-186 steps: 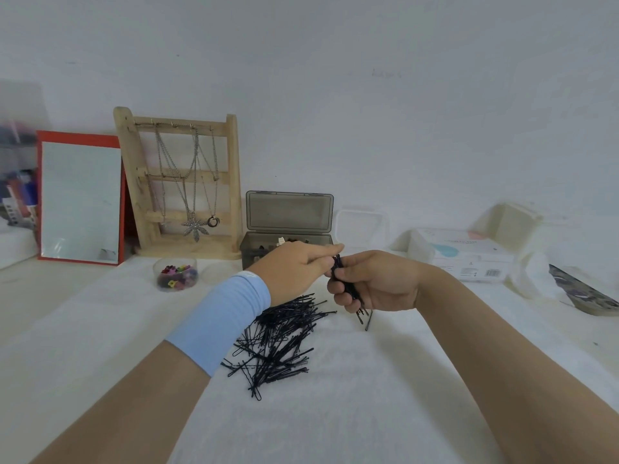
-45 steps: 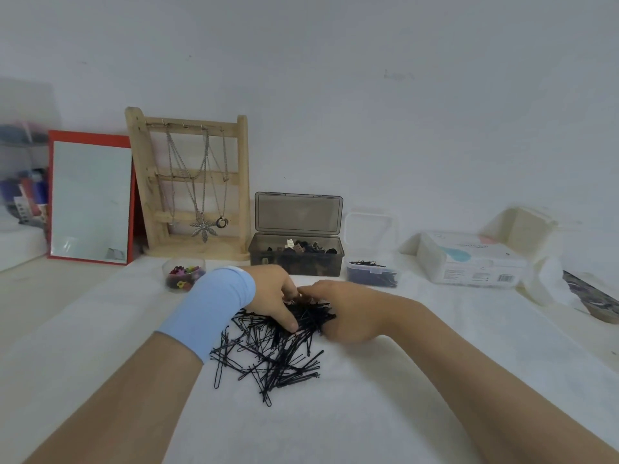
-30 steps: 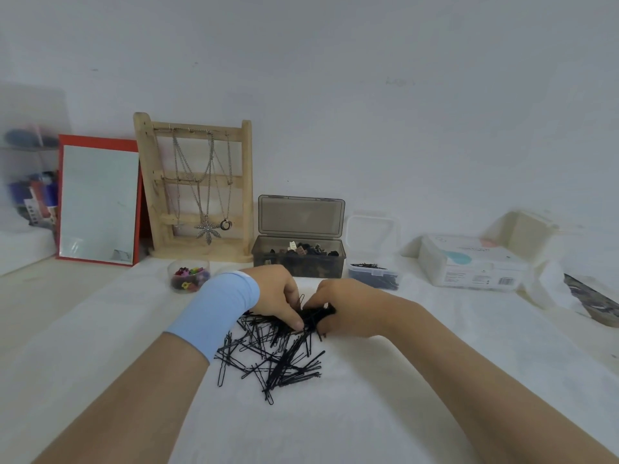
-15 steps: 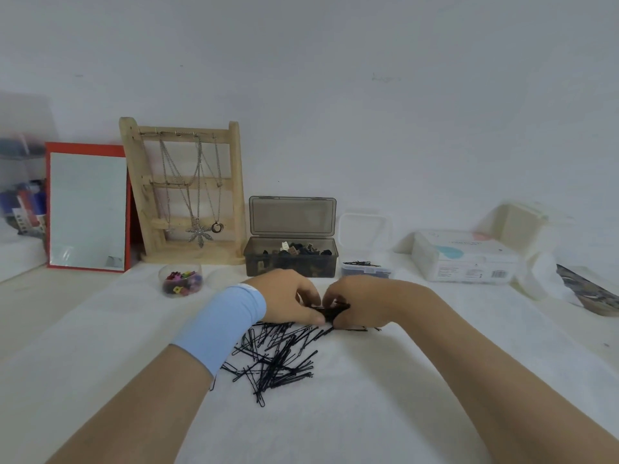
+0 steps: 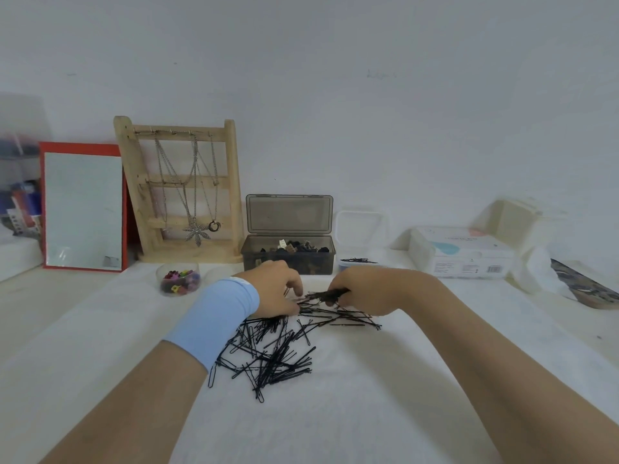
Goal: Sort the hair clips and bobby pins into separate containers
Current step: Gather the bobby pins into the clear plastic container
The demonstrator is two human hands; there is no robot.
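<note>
- right hand point(image 5: 360, 291) grips bobby pin bundle point(image 5: 326, 296), just over the far edge of the bobby pin pile point(image 5: 271, 353)
- left hand point(image 5: 276, 291) curled down onto the pile's far edge, can't tell if it grips
- pile loose on white bench point(image 5: 351, 413)
- behind pile: open grey box point(image 5: 288, 262) of hair clips
- behind-right of pile: small clear tub point(image 5: 356, 262) with pins

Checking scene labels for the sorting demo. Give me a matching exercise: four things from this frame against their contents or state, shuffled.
1 smoky grey box
2 small clear tub
3 round clear cup
4 right hand

a colourful mini clips inside
b grips a bundle of bobby pins
c brown and black hair clips inside, lid open
d a few black bobby pins inside

Pairs: 1-c, 2-d, 3-a, 4-b.
</note>
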